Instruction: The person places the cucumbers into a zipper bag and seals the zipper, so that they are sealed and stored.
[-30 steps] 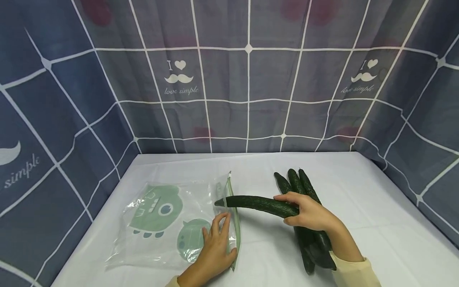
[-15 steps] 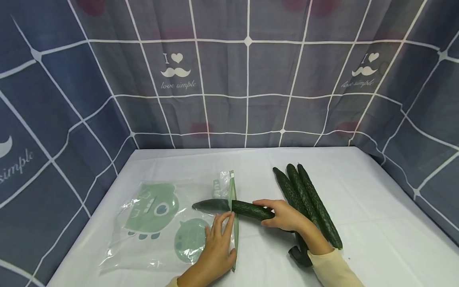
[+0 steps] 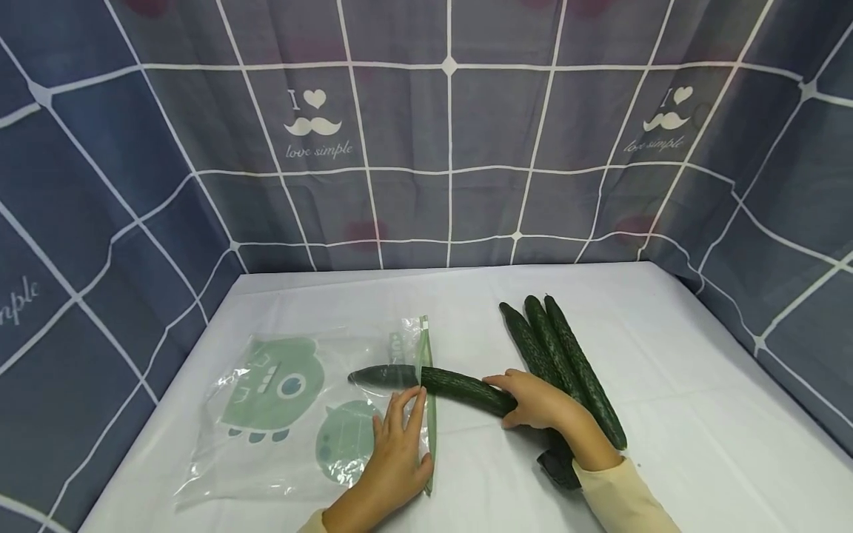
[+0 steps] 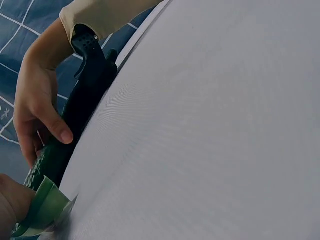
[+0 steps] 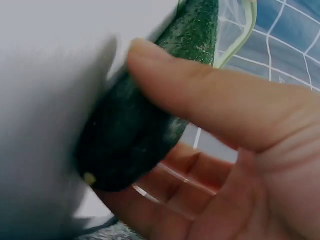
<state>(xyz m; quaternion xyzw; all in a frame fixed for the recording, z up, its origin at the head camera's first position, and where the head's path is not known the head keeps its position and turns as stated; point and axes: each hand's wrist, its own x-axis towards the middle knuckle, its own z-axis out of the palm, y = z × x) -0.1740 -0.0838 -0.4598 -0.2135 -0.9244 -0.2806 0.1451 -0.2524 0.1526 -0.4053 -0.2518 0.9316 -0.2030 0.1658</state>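
A clear zip-top bag (image 3: 266, 466) with green cartoon prints and a green zip strip lies flat on the left of the table, its mouth facing right. My left hand (image 3: 393, 455) holds the bag at its mouth, fingertips and thumb at the zip edge. A dark green cucumber (image 3: 463, 390) reaches through the mouth, its tapered front half inside the bag. My right hand (image 3: 538, 403) grips that cucumber near its rear end. In the right wrist view, the thumb (image 5: 160, 75) lies over the cucumber (image 5: 135, 130) and the fingers curl beneath it.
Several more cucumbers (image 3: 578, 355) lie side by side behind and under my right forearm. A dark wrist-camera mount (image 3: 558, 468) sits under the right wrist. White cloth covers the table (image 3: 666, 333), and a grey-blue checked curtain (image 3: 493, 133) surrounds its back and sides.
The right hand has moved left with the cucumber, sliding its tip deeper into the bag, then has shifted slightly back along it. The left hand stays at the bag's mouth.
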